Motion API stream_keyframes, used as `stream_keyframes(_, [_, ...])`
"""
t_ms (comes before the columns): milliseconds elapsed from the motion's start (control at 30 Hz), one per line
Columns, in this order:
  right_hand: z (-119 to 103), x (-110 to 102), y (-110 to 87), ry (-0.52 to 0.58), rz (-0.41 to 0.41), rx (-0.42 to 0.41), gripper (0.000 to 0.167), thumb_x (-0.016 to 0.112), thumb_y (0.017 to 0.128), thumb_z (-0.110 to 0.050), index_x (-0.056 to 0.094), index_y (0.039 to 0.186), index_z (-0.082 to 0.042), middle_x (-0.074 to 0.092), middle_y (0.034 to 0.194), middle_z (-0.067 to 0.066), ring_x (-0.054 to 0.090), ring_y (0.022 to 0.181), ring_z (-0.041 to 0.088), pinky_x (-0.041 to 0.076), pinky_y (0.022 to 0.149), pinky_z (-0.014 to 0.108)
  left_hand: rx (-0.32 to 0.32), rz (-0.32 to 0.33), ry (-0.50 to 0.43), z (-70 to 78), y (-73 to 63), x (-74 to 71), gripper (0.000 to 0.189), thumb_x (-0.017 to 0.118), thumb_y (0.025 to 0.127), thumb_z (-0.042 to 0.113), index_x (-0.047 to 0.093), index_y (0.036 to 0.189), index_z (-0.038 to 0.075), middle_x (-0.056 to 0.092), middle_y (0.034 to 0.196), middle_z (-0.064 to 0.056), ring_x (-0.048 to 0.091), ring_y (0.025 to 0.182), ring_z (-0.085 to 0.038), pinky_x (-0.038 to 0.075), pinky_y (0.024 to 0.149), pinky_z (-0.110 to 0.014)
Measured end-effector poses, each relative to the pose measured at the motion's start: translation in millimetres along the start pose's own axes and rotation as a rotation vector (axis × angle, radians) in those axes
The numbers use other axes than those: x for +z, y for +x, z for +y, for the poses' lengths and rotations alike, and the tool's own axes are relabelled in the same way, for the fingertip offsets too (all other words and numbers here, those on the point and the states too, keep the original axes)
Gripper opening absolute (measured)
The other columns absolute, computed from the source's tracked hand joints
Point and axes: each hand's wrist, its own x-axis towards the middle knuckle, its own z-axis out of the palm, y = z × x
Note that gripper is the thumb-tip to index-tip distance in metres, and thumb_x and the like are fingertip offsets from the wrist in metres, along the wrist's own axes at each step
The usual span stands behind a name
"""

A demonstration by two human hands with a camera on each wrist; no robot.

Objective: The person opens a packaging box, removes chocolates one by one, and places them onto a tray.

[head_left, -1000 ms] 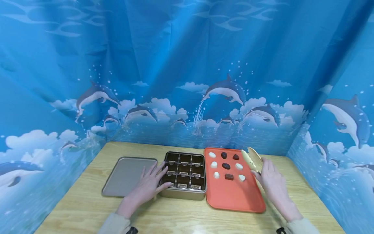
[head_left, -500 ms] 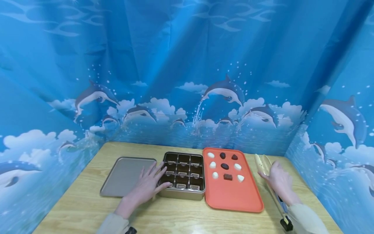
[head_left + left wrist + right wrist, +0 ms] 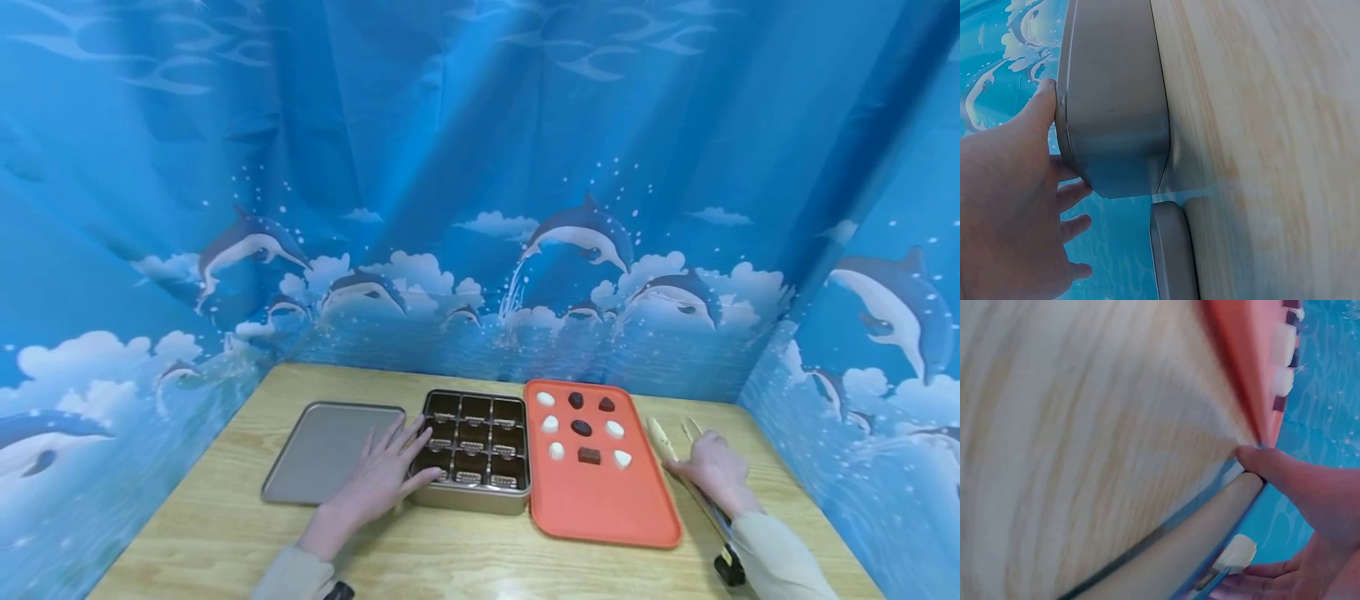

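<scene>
My left hand (image 3: 382,471) has its fingers spread over the left edge of a metal baking tin (image 3: 468,498). Its thumb touches the tin's side rim in the left wrist view. The tin has a dark grid insert with several square compartments. To the right, my right hand (image 3: 716,468) holds a pair of pale-tipped tongs (image 3: 662,440) low over the table, their arms spread apart. The thumb lies on one tong arm (image 3: 1210,519) in the right wrist view, with the fingers by the other arm, partly hidden.
A red tray (image 3: 600,508) stands between tin and tongs, bearing several white and dark chocolates (image 3: 581,427) in rows. A flat grey lid (image 3: 326,454) lies left of the tin. A blue dolphin curtain (image 3: 465,167) hangs behind the wooden table (image 3: 457,558).
My right hand has moved the tongs right, off the red tray's edge, and lowered them to the table; their arms have spread wider. The left hand stays in place.
</scene>
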Motion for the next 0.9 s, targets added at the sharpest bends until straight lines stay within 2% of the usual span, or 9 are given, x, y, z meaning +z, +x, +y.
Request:
stream_keyframes(133, [-1.4,-2.7,0.6,-0.013,-0.037,-0.011,0.090,0.078,0.078,-0.057,0.043,0.100,0.023,0.053,0.087,0.033,0.063,0.078,0.045,0.055,0.058,0.056,-0.005,0.006,0.004,-0.4,-0.1,-0.1,0.075,0.048,0.100,0.060,0.039,0.156,0.009,0.020,0.167,-0.009,0.010,0.154,-0.039,0.006,0.120,-0.069])
stream_keyframes(300, [2.1,-8.4,-1.9,-0.028,-0.073,-0.027,0.088,0.076,0.079,-0.058,0.049,0.101,0.024,0.055,0.092,0.037,0.062,0.085,0.048,0.056,0.063,0.057,-0.002,-0.003,-0.006,0.5,0.4,0.1,0.076,0.048,0.101,0.060,0.038,0.156,0.009,0.018,0.167,-0.009,0.008,0.155,-0.038,0.005,0.120,-0.069])
stream_keyframes(400, [6.1,-11.1,-4.5,-0.039,-0.118,-0.019,0.106,0.074,0.081,-0.062,0.041,0.117,0.032,0.054,0.101,0.045,0.061,0.092,0.054,0.056,0.070,0.058,-0.001,-0.002,-0.013,0.5,0.8,-0.2,0.076,0.048,0.101,0.059,0.038,0.156,0.008,0.019,0.167,-0.009,0.008,0.155,-0.039,0.005,0.120,-0.069])
stream_keyframes(467, [8.0,-12.1,-6.2,-0.036,-0.156,-0.003,0.121,0.072,0.081,-0.066,0.027,0.129,0.035,0.053,0.107,0.050,0.061,0.095,0.057,0.057,0.074,0.059,-0.003,0.001,-0.010,-0.2,1.1,-0.4,0.075,0.048,0.101,0.059,0.038,0.156,0.008,0.019,0.167,-0.009,0.009,0.155,-0.039,0.005,0.120,-0.069])
stream_keyframes(533, [8.5,-12.8,-7.9,-0.029,-0.182,0.012,0.130,0.070,0.081,-0.069,0.015,0.136,0.036,0.052,0.113,0.052,0.060,0.097,0.060,0.056,0.076,0.060,-0.002,0.005,-0.009,-1.3,1.5,-0.4,0.075,0.048,0.101,0.058,0.039,0.155,0.008,0.019,0.167,-0.010,0.010,0.154,-0.040,0.005,0.120,-0.069])
stream_keyframes(600, [7.8,-14.0,-9.9,-0.018,-0.196,0.018,0.132,0.068,0.082,-0.071,0.011,0.138,0.035,0.049,0.118,0.053,0.059,0.100,0.061,0.056,0.079,0.061,-0.001,0.006,-0.010,-2.2,1.4,-0.6,0.075,0.049,0.101,0.058,0.039,0.155,0.007,0.019,0.167,-0.010,0.010,0.154,-0.040,0.005,0.120,-0.069])
stream_keyframes(733, [2.3,-17.1,-16.6,-0.007,-0.146,-0.017,0.123,0.063,0.088,-0.069,0.012,0.144,0.028,0.035,0.131,0.056,0.050,0.111,0.067,0.052,0.085,0.067,-0.002,0.003,-0.014,-5.2,0.7,-0.1,0.075,0.049,0.101,0.058,0.038,0.156,0.008,0.019,0.167,-0.010,0.009,0.154,-0.040,0.005,0.120,-0.070])
stream_keyframes(800, [-4.0,-19.6,-21.5,0.002,-0.090,-0.050,0.114,0.061,0.092,-0.065,0.015,0.147,0.024,0.027,0.138,0.056,0.043,0.118,0.069,0.048,0.090,0.070,-0.004,0.007,-0.015,-7.4,-0.2,0.0,0.075,0.049,0.101,0.058,0.038,0.156,0.008,0.019,0.167,-0.010,0.010,0.154,-0.041,0.005,0.120,-0.070])
stream_keyframes(900, [-19.2,-23.0,-30.7,0.015,0.015,-0.111,0.101,0.063,0.096,-0.054,0.021,0.150,0.019,0.027,0.143,0.052,0.040,0.123,0.067,0.044,0.094,0.072,-0.012,0.011,-0.015,-11.0,-1.5,-0.6,0.076,0.049,0.101,0.058,0.037,0.156,0.008,0.019,0.167,-0.010,0.010,0.154,-0.041,0.006,0.120,-0.070])
